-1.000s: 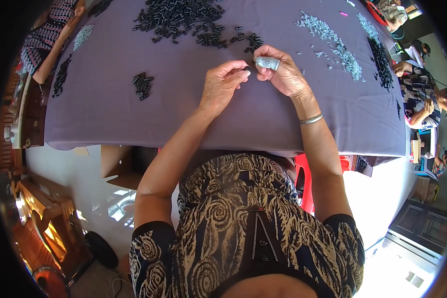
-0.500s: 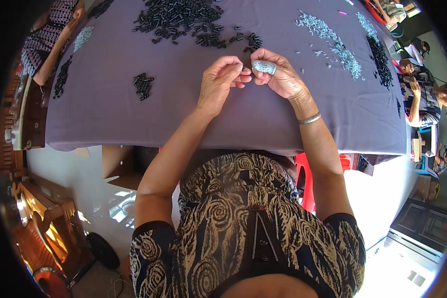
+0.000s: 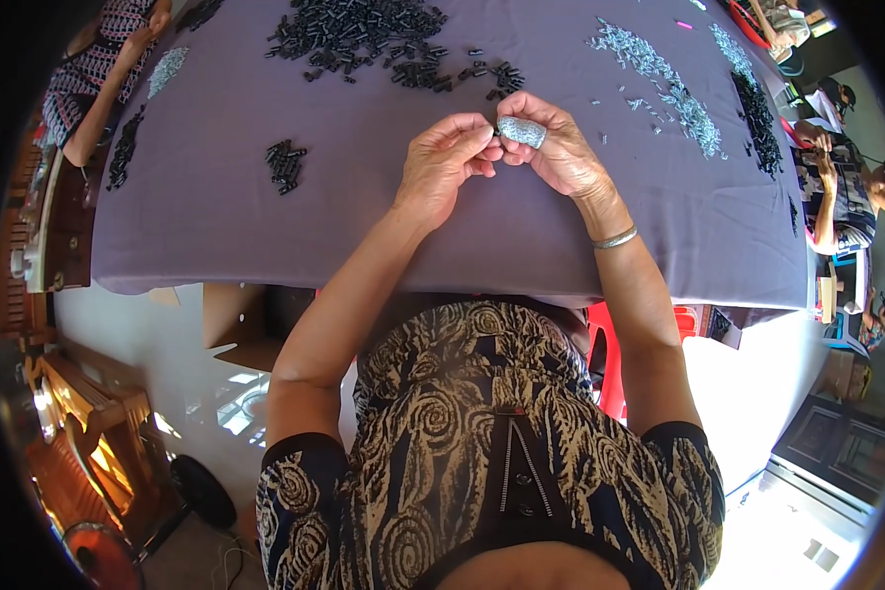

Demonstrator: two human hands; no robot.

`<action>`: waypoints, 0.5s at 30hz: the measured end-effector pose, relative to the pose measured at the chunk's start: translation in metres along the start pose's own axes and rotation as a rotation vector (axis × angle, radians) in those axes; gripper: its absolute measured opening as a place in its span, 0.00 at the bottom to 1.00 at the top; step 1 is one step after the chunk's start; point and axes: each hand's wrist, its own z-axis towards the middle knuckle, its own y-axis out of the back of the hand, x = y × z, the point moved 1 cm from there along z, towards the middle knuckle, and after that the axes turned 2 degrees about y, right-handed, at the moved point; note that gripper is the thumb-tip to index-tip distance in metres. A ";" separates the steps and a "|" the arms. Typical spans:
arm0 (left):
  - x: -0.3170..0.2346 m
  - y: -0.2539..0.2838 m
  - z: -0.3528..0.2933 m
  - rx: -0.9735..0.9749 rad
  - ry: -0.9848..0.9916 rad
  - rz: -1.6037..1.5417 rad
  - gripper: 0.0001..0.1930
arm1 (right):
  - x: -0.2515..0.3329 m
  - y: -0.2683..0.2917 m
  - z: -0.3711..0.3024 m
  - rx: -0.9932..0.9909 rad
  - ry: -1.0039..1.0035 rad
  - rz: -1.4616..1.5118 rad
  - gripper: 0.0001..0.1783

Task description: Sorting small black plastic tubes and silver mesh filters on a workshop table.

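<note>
Small dark piece [image 3: 496, 134] at the fingertips, to the right of the large black pile [image 3: 354, 37] and nearer the wearer.
The left hand [image 3: 441, 162] pinches it between thumb and fingers; the right hand [image 3: 553, 143], one finger wrapped in silver, curls up against it, though I cannot tell whether it grips anything. Mostly hidden, the piece looks light, stiff and perhaps slippery, so its sides, squeezed gently between thumb and fingertip, seem the best hold.

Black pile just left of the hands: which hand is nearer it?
Left. The left hand is right of the black pile, apart from it; the right hand is farther right.
</note>
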 end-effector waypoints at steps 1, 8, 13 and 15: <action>0.000 -0.001 0.000 0.000 0.001 0.000 0.06 | -0.001 0.000 0.000 -0.026 0.011 -0.027 0.06; 0.003 -0.003 -0.001 0.028 -0.120 0.351 0.08 | 0.000 0.003 0.000 -0.048 0.020 -0.094 0.05; 0.006 0.001 0.000 0.001 -0.163 0.435 0.08 | -0.001 0.007 0.001 0.032 -0.043 -0.081 0.07; 0.007 0.003 0.001 0.003 -0.228 0.483 0.09 | 0.000 0.006 0.001 0.025 -0.042 -0.089 0.07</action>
